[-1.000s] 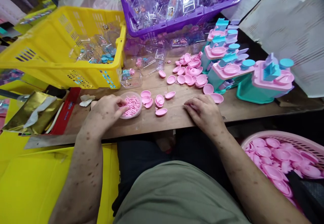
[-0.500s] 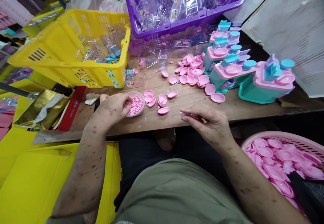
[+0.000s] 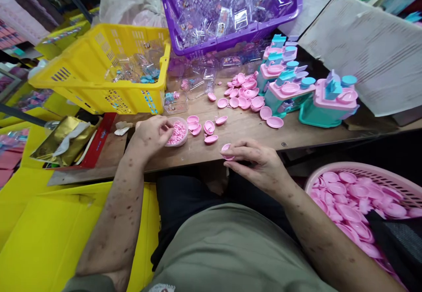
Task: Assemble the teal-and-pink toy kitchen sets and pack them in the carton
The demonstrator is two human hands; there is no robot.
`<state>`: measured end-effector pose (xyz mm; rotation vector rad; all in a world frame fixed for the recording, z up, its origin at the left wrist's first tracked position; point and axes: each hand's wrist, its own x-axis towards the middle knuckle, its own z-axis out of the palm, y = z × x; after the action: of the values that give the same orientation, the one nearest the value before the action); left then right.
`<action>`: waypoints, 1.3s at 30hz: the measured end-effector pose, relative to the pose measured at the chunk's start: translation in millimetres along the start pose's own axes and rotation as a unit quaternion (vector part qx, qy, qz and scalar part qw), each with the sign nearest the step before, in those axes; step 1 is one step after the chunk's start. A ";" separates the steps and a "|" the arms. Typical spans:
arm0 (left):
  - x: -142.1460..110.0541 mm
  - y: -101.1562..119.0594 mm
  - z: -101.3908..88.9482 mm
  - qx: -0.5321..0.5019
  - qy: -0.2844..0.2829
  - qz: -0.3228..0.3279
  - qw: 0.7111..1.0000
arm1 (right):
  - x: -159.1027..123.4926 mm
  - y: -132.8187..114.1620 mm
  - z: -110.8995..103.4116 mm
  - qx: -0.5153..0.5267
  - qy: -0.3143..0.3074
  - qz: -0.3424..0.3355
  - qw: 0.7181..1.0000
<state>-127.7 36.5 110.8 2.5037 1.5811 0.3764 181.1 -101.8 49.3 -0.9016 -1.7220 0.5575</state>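
My left hand (image 3: 154, 133) is at the left rim of a small round tub (image 3: 182, 140) filled with tiny pink pieces (image 3: 177, 130). Its thumb and fingers are pinched together, and whatever lies between them is too small to make out. Near the front edge of the table, my right hand (image 3: 253, 159) grips a small pink oval basin (image 3: 227, 151) between thumb and fingers. Several similar pink basins (image 3: 209, 127) lie on the wood between my hands. A larger heap of pink basins (image 3: 247, 92) spreads farther back.
Behind the tub stand a yellow basket (image 3: 125, 90) and a purple basket (image 3: 227, 41) with clear plastic packs. Several toy kitchen units (image 3: 325, 107) line the right of the table (image 3: 184, 160). A pink basket (image 3: 356, 169) of parts sits low at right; a red box (image 3: 99, 140) lies left.
My right hand has moved left, and the pink basin in its fingers now shows more plainly. My left hand remains at the tub. The whole view has shifted slightly.
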 end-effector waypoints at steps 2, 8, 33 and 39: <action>-4.2 3.2 -1.4 -0.052 0.057 -0.017 0.997 | -0.5 -4.0 0.0 -0.009 -0.001 -0.019 1.000; -21.3 27.0 0.5 -0.299 0.166 -0.022 0.939 | -3.3 -20.0 1.5 0.018 0.001 -0.021 1.000; -5.4 -5.6 25.8 -0.220 0.139 -0.076 0.963 | -8.1 -7.7 0.7 0.015 -0.016 -0.051 0.998; -4.3 -10.6 27.6 -0.247 0.103 -0.077 0.960 | -7.8 -6.0 0.4 0.007 -0.027 -0.054 0.998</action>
<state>-130.5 37.3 81.1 2.0019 1.5043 0.9081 180.1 -111.6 49.0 -0.7846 -1.8017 0.5268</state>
